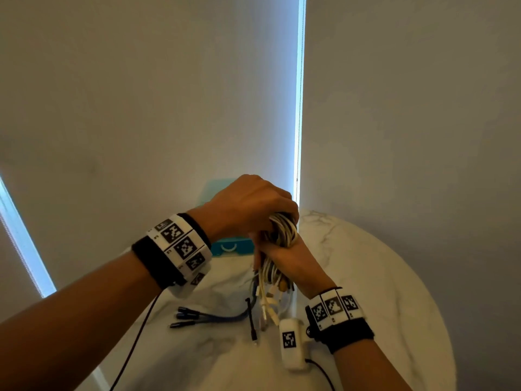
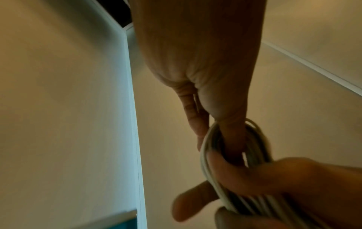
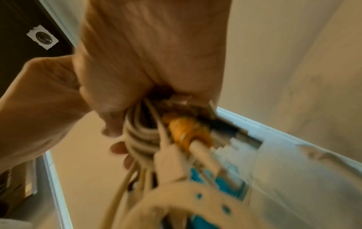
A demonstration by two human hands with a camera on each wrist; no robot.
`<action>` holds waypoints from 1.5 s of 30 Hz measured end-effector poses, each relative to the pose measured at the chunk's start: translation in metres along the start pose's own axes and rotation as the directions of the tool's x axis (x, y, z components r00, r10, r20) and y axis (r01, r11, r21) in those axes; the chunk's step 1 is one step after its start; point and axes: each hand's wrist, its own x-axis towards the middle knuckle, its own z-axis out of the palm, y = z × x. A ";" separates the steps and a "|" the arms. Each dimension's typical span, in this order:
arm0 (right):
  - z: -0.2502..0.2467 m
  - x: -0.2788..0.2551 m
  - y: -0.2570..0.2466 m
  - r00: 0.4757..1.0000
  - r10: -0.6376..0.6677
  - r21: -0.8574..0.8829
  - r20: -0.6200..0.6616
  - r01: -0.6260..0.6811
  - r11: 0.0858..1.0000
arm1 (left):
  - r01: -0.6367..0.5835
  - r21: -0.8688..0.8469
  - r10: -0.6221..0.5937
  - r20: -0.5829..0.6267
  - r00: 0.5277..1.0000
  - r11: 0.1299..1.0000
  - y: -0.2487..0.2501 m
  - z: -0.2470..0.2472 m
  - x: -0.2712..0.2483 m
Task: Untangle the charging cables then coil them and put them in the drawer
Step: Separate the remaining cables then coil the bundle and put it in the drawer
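Head view: both hands (image 1: 251,204) grip the cable bundle (image 1: 282,232) above the table (image 1: 380,277).

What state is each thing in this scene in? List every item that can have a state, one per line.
White cable bundle: looped, held above the table in both hands.
Left hand: grip closed over the bundle's top.
Right hand: grip closed round the bundle's middle.
Blue cable: loose, plugs lying on the marble table.
Black cable: loose, hanging to the table.
Teal drawer: partly hidden; open or shut unclear.
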 end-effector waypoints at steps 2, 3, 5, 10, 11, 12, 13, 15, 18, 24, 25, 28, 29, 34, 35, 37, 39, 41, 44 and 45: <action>0.000 0.002 0.003 0.993 0.035 -0.052 -0.116 -0.042 0.998 | 0.154 -0.145 -0.165 -0.061 0.984 0.977 -0.001 0.014 -0.005; 0.000 0.004 0.006 0.985 0.048 -0.012 -0.168 -0.051 0.999 | 0.226 -0.270 -0.255 -0.075 0.964 0.936 0.000 0.022 -0.009; -0.003 0.007 0.015 0.962 0.080 0.143 -0.260 -0.044 0.989 | 0.313 -0.585 -0.414 -0.041 0.910 0.748 0.003 0.035 -0.016; -0.012 0.004 0.012 0.977 0.117 0.481 -0.180 -0.017 0.877 | 0.620 -0.690 -0.346 0.516 0.783 0.374 0.015 0.065 -0.036; -0.012 0.004 0.009 0.978 0.113 0.499 -0.174 -0.011 0.866 | 0.620 -0.682 -0.274 0.557 0.784 0.388 0.017 0.070 -0.039; -0.012 0.005 0.008 0.980 0.098 0.506 -0.173 0.003 0.863 | 0.612 -0.686 -0.229 0.572 0.788 0.393 0.017 0.076 -0.041; -0.013 0.006 0.007 0.982 0.084 0.507 -0.170 0.014 0.862 | 0.611 -0.695 -0.212 0.578 0.788 0.379 0.015 0.080 -0.043; -0.018 0.006 0.006 0.981 0.059 0.464 -0.183 0.034 0.885 | 0.639 -0.710 -0.214 0.603 0.769 0.296 0.010 0.084 -0.047; -0.027 0.007 0.011 0.982 0.036 0.398 -0.187 0.042 0.916 | 0.674 -0.709 -0.205 0.642 0.739 0.209 0.000 0.084 -0.055; -0.025 0.005 0.011 0.965 -0.056 0.202 -0.255 0.110 0.973 | 0.714 -0.662 -0.288 0.655 0.699 0.226 -0.009 0.087 -0.062; -0.024 0.006 0.012 0.958 -0.081 0.161 -0.275 0.129 0.979 | 0.717 -0.667 -0.291 0.658 0.695 0.205 -0.008 0.087 -0.062; -0.020 0.007 0.013 0.937 -0.083 0.158 -0.340 0.145 0.977 | 0.734 -0.662 -0.357 0.656 0.665 0.150 0.000 0.077 -0.058; -0.020 0.008 0.015 0.932 -0.069 0.173 -0.355 0.137 0.975 | 0.750 -0.641 -0.382 0.660 0.647 0.164 0.003 0.073 -0.055; -0.024 0.008 0.013 0.835 -0.106 0.023 -0.540 0.140 0.990 | 0.752 -0.535 -0.536 0.535 0.654 0.384 0.018 0.063 -0.038; -0.025 0.008 0.012 0.824 -0.107 0.033 -0.557 0.151 0.988 | 0.744 -0.506 -0.573 0.481 0.664 0.437 0.019 0.064 -0.037; -0.026 0.008 0.010 0.820 -0.140 -0.011 -0.556 0.161 0.987 | 0.733 -0.322 -0.639 0.359 0.680 0.599 0.021 0.069 -0.038; -0.024 0.008 0.009 0.833 -0.178 -0.118 -0.524 0.137 0.984 | 0.692 -0.072 -0.654 0.267 0.707 0.718 0.023 0.073 -0.037; -0.023 0.008 0.011 0.861 -0.162 -0.142 -0.482 0.106 0.984 | 0.622 -0.013 -0.602 0.238 0.763 0.783 0.023 0.075 -0.035; -0.022 0.008 0.012 0.933 -0.107 -0.197 -0.344 0.039 0.980 | 0.558 -0.058 -0.535 0.219 0.816 0.828 0.014 0.072 -0.035; -0.021 0.007 0.011 0.959 -0.088 -0.249 -0.270 0.018 0.968 | 0.549 -0.057 -0.522 0.239 0.819 0.834 0.009 0.071 -0.036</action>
